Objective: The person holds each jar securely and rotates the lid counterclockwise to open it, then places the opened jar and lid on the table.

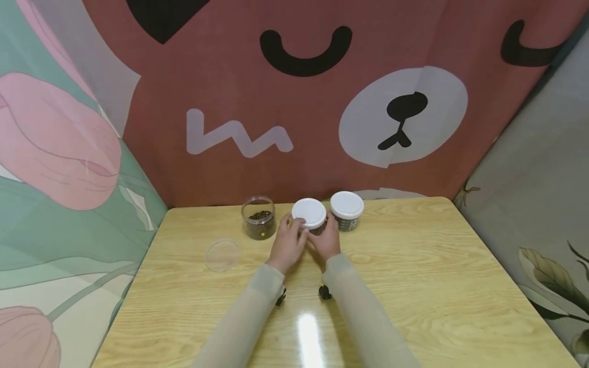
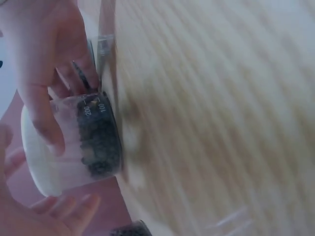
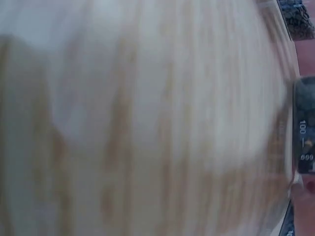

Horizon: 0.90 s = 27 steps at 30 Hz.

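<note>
A clear tub with a white lid (image 1: 309,211), dark grains in its lower part, stands between both hands at the back of the table. My right hand (image 1: 328,239) grips its right side; in the left wrist view the thumb lies along the wall of the tub (image 2: 101,140), and printed marks read 100 and 200. From the left, my left hand (image 1: 287,242) holds the lid's edge, one finger over the rim. A second white-lidded tub (image 1: 347,205) is just beyond the right hand. Left of the left hand stands an uncovered clear jar (image 1: 259,227) of dark grains.
A clear round disc (image 1: 223,254) lies on the wood-grain table (image 1: 442,276), in front of the uncovered jar. Behind the table's back edge hangs a printed bear curtain (image 1: 239,179), with patterned cloths at both sides.
</note>
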Available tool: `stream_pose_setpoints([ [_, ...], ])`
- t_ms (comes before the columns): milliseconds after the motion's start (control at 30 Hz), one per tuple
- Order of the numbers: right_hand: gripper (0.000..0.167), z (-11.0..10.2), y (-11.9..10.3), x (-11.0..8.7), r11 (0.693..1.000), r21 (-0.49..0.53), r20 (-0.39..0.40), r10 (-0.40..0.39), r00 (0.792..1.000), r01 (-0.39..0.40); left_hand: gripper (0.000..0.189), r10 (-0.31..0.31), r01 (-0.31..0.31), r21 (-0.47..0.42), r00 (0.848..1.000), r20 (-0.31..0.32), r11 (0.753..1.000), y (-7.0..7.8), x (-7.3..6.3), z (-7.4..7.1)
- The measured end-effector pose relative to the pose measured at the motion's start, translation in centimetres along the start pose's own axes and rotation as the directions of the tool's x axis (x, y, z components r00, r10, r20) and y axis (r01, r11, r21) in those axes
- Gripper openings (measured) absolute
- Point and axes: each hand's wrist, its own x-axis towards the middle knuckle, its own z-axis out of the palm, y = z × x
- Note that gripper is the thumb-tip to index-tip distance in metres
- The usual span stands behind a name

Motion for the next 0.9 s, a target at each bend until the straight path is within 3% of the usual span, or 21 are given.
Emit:
stream_pose_setpoints([
  [167, 0.083, -0.4, 0.2, -0.4, 0.999, 0.046, 0.060, 0.022, 0.998, -0.024, 0.025, 0.019, -0.019, -0.082, 1.000, 0.010, 0.996, -0.4, -0.5, 0.0],
  [533, 0.074, -1.4, -0.5, -1.8, 0.993, 0.083, 0.137, 0.071, 0.988, -0.083, 0.026, -0.094, 0.106, -0.298, 0.994, 0.055, 0.949, -0.8, -1.5, -0.1],
  [700, 0.072, -2.2, -0.4, -2.6, 0.987, 0.130, 0.198, 0.070, 0.978, -0.098, 0.054, -0.102, 0.121, -0.337, 0.992, 0.072, 0.934, -1.4, -1.8, -0.2],
  [900, 0.068, -3.5, -0.3, -3.9, 0.988, 0.132, 0.258, 0.046, 0.965, -0.083, 0.096, -0.075, 0.137, -0.385, 0.982, 0.172, 0.913, -1.8, -1.8, -1.0],
])
